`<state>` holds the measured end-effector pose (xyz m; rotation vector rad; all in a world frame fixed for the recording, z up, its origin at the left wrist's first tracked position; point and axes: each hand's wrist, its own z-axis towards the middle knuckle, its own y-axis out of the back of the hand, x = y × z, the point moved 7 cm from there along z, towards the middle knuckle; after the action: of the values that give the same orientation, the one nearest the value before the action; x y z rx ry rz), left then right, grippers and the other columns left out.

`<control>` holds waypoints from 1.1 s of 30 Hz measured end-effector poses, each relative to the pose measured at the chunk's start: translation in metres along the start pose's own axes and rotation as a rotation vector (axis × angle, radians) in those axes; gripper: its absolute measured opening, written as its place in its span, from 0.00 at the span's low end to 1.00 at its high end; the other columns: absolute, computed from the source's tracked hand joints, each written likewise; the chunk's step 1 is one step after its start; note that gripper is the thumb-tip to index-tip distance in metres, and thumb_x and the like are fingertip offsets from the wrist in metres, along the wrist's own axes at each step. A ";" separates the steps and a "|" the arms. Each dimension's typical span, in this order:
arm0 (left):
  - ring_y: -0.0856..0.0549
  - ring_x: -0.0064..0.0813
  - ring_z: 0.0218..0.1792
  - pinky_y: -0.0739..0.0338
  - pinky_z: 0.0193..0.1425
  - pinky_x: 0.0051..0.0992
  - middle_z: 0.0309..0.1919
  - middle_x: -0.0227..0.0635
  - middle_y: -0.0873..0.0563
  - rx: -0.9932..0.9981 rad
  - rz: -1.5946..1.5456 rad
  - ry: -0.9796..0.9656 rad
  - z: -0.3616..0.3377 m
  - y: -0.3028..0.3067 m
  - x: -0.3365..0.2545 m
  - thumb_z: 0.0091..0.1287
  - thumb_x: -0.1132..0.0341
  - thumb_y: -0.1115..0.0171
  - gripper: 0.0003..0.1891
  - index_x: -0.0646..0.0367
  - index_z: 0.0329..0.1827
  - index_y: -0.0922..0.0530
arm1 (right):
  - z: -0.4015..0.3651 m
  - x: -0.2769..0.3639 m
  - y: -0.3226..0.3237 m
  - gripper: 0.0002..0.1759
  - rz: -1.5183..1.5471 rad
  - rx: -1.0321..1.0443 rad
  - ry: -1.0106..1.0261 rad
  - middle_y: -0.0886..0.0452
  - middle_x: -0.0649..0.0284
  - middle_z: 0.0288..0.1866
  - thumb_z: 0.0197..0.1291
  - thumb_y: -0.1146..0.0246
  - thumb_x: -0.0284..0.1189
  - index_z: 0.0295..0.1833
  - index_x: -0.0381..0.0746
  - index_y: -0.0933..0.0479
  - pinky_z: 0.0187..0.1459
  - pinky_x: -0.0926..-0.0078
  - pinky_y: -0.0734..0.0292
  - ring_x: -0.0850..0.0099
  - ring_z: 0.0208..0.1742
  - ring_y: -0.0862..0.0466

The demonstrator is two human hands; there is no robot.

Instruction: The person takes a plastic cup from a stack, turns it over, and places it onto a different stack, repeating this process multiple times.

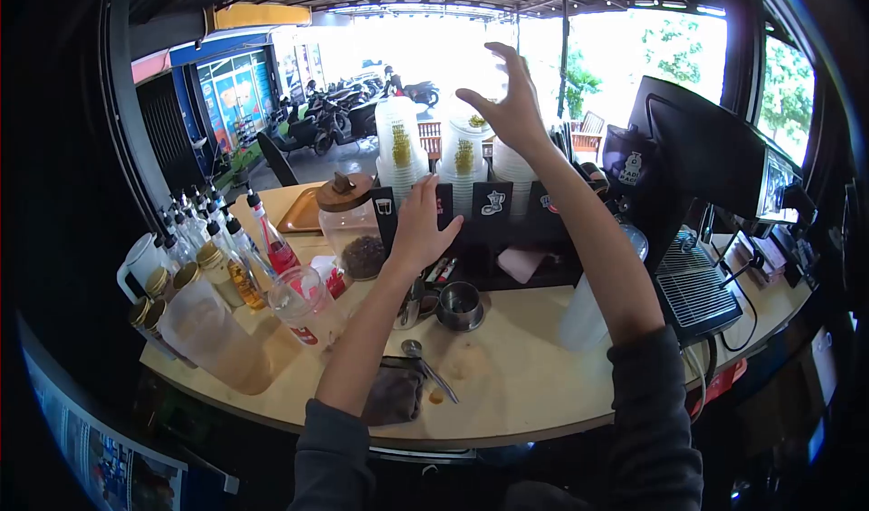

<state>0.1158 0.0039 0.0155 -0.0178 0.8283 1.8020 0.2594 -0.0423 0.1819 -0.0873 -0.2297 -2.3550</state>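
Observation:
My right hand (514, 111) is raised beside the top of the middle stack of clear plastic cups (464, 162), thumb and fingers spread apart with nothing between them. Lower down, my left hand (420, 223) overlaps the front of the black cup holder (471, 205), its fingers stretched and thumb held away. Behind that hand rises another stack of printed cups (398, 140). A third stack (512, 178) is partly covered by my right wrist. Small picture labels, one of them a blender label (493, 203), mark the holder's front.
A wooden-lidded glass jar (348, 230), several pump bottles (272, 230) and plastic pitchers (213, 330) stand at left. On the counter lie a metal cup (460, 306), a dark cloth (395, 391) and a measuring spoon (433, 371). A monitor (701, 144) and drip grate (695, 285) are at right.

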 end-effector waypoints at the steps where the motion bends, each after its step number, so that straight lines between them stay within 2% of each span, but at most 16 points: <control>1: 0.32 0.48 0.65 0.39 0.69 0.39 0.61 0.53 0.32 0.012 0.160 -0.021 0.002 -0.006 0.006 0.57 0.58 0.32 0.40 0.68 0.68 0.42 | 0.006 -0.009 -0.010 0.40 -0.028 0.060 -0.031 0.30 0.50 0.60 0.47 0.25 0.38 0.64 0.40 0.36 0.62 0.58 0.31 0.55 0.62 0.28; 2: 0.32 0.48 0.65 0.40 0.70 0.40 0.62 0.53 0.32 0.022 0.321 -0.042 0.004 -0.012 0.012 0.57 0.58 0.32 0.40 0.67 0.68 0.43 | 0.010 -0.018 -0.020 0.39 -0.055 0.120 -0.062 0.30 0.50 0.60 0.47 0.25 0.39 0.63 0.42 0.35 0.61 0.57 0.31 0.54 0.61 0.28; 3: 0.38 0.42 0.70 0.44 0.71 0.54 0.68 0.48 0.36 0.120 0.374 0.047 0.004 -0.018 0.017 0.57 0.57 0.33 0.39 0.66 0.68 0.41 | 0.013 -0.027 -0.028 0.38 -0.069 0.149 -0.068 0.29 0.49 0.60 0.47 0.26 0.41 0.63 0.44 0.34 0.59 0.57 0.29 0.53 0.60 0.27; 7: 0.39 0.38 0.71 0.45 0.71 0.54 0.69 0.44 0.37 0.157 0.528 0.045 0.000 -0.020 0.013 0.56 0.57 0.33 0.40 0.63 0.69 0.41 | 0.016 -0.054 -0.054 0.38 -0.088 0.256 -0.171 0.28 0.49 0.58 0.47 0.26 0.44 0.63 0.45 0.32 0.57 0.58 0.27 0.54 0.58 0.25; 10: 0.39 0.37 0.71 0.44 0.71 0.54 0.68 0.41 0.35 0.169 0.498 0.033 0.000 -0.017 0.015 0.56 0.57 0.32 0.40 0.62 0.69 0.41 | 0.013 -0.066 -0.070 0.37 -0.123 0.362 -0.199 0.27 0.49 0.57 0.46 0.25 0.46 0.61 0.45 0.29 0.56 0.60 0.26 0.55 0.57 0.24; 14: 0.38 0.35 0.71 0.43 0.71 0.53 0.67 0.39 0.34 0.146 0.509 0.011 -0.002 -0.015 0.018 0.55 0.57 0.31 0.40 0.60 0.69 0.40 | -0.002 -0.090 -0.083 0.34 -0.178 0.404 -0.196 0.25 0.52 0.57 0.45 0.26 0.44 0.58 0.44 0.25 0.61 0.61 0.31 0.56 0.59 0.25; 15: 0.37 0.36 0.70 0.43 0.71 0.52 0.67 0.40 0.35 0.147 0.513 0.006 -0.001 -0.015 0.017 0.55 0.57 0.31 0.41 0.60 0.70 0.41 | -0.010 -0.094 -0.082 0.33 -0.182 0.385 -0.233 0.24 0.53 0.57 0.45 0.26 0.43 0.58 0.44 0.24 0.63 0.60 0.34 0.57 0.61 0.26; 23: 0.37 0.37 0.70 0.43 0.70 0.50 0.67 0.40 0.35 0.120 0.534 -0.012 -0.003 -0.016 0.012 0.53 0.57 0.30 0.43 0.60 0.70 0.42 | -0.032 -0.091 -0.078 0.32 -0.120 0.311 -0.224 0.23 0.54 0.57 0.47 0.27 0.42 0.58 0.44 0.25 0.64 0.61 0.34 0.59 0.62 0.27; 26: 0.37 0.37 0.69 0.43 0.70 0.50 0.67 0.40 0.35 0.094 0.528 -0.010 -0.004 -0.017 0.012 0.53 0.57 0.31 0.42 0.59 0.70 0.42 | -0.036 -0.091 -0.082 0.37 -0.118 0.350 -0.209 0.26 0.51 0.60 0.47 0.27 0.41 0.64 0.43 0.30 0.65 0.60 0.36 0.56 0.64 0.29; 28: 0.37 0.36 0.70 0.43 0.70 0.52 0.67 0.40 0.34 0.091 0.478 0.001 -0.003 -0.015 0.013 0.52 0.57 0.30 0.42 0.61 0.68 0.41 | -0.039 -0.083 -0.079 0.42 -0.138 0.325 -0.221 0.31 0.46 0.64 0.49 0.28 0.39 0.68 0.41 0.38 0.66 0.58 0.38 0.51 0.67 0.32; 29: 0.37 0.36 0.70 0.43 0.70 0.52 0.67 0.40 0.34 0.089 0.477 -0.002 -0.004 -0.014 0.011 0.52 0.57 0.30 0.42 0.61 0.68 0.41 | -0.042 -0.076 -0.080 0.42 -0.141 0.323 -0.219 0.31 0.46 0.64 0.49 0.28 0.39 0.68 0.41 0.38 0.66 0.58 0.38 0.51 0.67 0.32; 31: 0.37 0.38 0.70 0.43 0.70 0.52 0.67 0.41 0.35 0.055 0.386 0.000 -0.003 -0.011 0.005 0.54 0.58 0.31 0.39 0.60 0.67 0.39 | -0.052 -0.062 -0.067 0.44 -0.324 0.162 -0.223 0.37 0.41 0.66 0.51 0.29 0.37 0.70 0.37 0.44 0.67 0.56 0.39 0.47 0.68 0.36; 32: 0.37 0.38 0.70 0.43 0.70 0.52 0.67 0.41 0.35 0.054 0.382 -0.012 -0.005 -0.012 -0.002 0.54 0.58 0.31 0.39 0.60 0.67 0.39 | -0.056 -0.050 -0.058 0.42 -0.325 0.131 -0.181 0.39 0.38 0.67 0.51 0.30 0.34 0.68 0.34 0.42 0.67 0.56 0.39 0.45 0.68 0.37; 33: 0.35 0.41 0.68 0.42 0.69 0.51 0.66 0.42 0.33 0.041 0.353 -0.056 -0.008 -0.011 -0.019 0.55 0.58 0.32 0.38 0.61 0.67 0.39 | -0.061 -0.036 -0.049 0.35 -0.217 0.102 -0.140 0.35 0.40 0.64 0.51 0.30 0.33 0.63 0.34 0.36 0.65 0.56 0.37 0.46 0.66 0.33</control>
<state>0.1294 -0.0144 0.0109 0.2167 0.8684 2.1034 0.2511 0.0049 0.1109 -0.1870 -0.4465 -2.5502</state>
